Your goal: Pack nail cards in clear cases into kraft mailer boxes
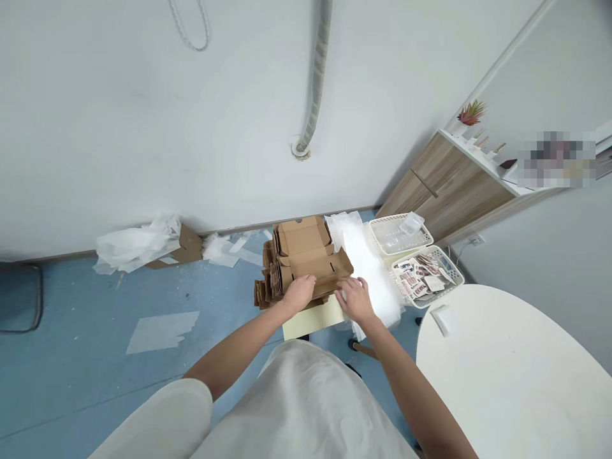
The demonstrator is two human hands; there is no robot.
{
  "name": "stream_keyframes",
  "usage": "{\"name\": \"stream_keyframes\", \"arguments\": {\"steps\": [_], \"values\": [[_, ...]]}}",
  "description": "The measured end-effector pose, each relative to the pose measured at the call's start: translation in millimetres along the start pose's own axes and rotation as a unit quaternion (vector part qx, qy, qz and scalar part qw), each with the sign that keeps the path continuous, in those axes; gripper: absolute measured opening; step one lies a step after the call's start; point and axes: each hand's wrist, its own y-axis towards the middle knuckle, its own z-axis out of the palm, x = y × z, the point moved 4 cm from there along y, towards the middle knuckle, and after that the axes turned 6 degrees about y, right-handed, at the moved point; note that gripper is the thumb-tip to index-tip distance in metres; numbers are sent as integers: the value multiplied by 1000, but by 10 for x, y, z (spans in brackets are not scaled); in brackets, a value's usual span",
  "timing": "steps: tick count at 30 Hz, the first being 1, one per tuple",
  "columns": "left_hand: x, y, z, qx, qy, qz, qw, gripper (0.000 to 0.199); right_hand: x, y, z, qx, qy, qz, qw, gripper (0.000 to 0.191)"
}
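A brown cardboard box [310, 262], partly folded with its lid panel spread toward the wall, lies on top of a stack of flattened cardboard boxes [268, 280]. At its front edge, my left hand [299, 293] has its fingers closed on the front flap. My right hand [354, 298] grips the front right corner, fingers bent around the raised side flap. Some fingertips are hidden behind the cardboard. Under the stack, a pale yellow surface [313, 319] shows in front. White packing sheets [370, 274] lie just right of the boxes.
Two white plastic baskets stand at the right: one with clear plastic pieces [394, 239], one with printed cards [423, 277]. A round white table [516, 370] fills the lower right, near a wooden cabinet [449, 178]. Crumpled white wrapping [138, 242] lies on the floor at left.
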Motion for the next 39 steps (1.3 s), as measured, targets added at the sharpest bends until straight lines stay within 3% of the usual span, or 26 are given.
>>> {"name": "stream_keyframes", "arguments": {"steps": [2,7,12,15,18,20,24,27,31,35,39], "values": [[-5,-5,-38,-11,-4,-2,1000,26,35,-65,146,49,-30,-15,998,31],[8,-58,-194,-54,-29,3,998,26,-109,-148,405,97,-40,37,994,41],[-24,-150,-362,-96,-88,-20,991,20,-223,-114,441,131,22,87,987,48],[-68,-200,-402,-129,-124,-27,983,19,-241,-48,309,114,141,113,977,57],[-103,-244,-372,-144,-142,-14,979,16,-211,51,10,7,313,119,942,62],[-116,-270,-331,-146,-148,-3,978,15,-163,131,-212,-63,367,123,920,64],[-158,-297,-255,-138,-151,16,979,16,-37,321,-453,-65,306,169,935,61],[-217,-290,-243,-127,-151,30,980,17,-7,410,-506,-67,198,194,958,47],[-254,-313,-325,-126,-134,32,982,19,-69,390,-517,-95,143,194,966,45],[-162,-435,-479,-189,-120,11,975,47,-188,245,-589,-135,193,203,950,48],[16,-496,-505,-251,-140,-74,955,56,-301,-5,-753,-178,225,225,931,49]]}}
